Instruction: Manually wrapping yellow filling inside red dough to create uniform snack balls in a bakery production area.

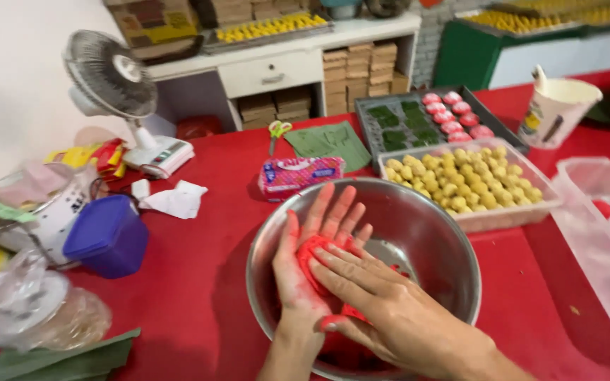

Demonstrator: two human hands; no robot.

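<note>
So there's a lump of red dough (317,259), soft and kinda matte, squashed flat between two hands right over a big steel bowl (432,233). The left hand (312,254) lies palm up with fingers stretched out toward the far rim, stained red along the thumb and wrist. The right hand (383,303) comes in from the lower right, palm down, fingers laid straight across the dough, pressing it into the left palm. So the hands are pressed together with the dough sandwiched between, only its edges peeking out. A bit more red stuff shows under the right hand, low in the bowl.

The bowl is round, shiny, brushed-looking metal, sitting on a red tablecloth (199,282). Just behind it is a clear plastic tray (510,215) packed with small bumpy yellow balls (460,180). Behind that, a dark tray (372,134) holds green leaf squares (404,123) and a row of glossy pinkish-red cakes (457,116).

Left of the bowl: a pink patterned packet (299,175), a crumpled white tissue (176,200), a blue tub (107,236) with rounded corners. Further back, scissors (277,132) with green and yellow handles, a small white desk fan (111,77), and a paper cup (558,109) on the right.
</note>
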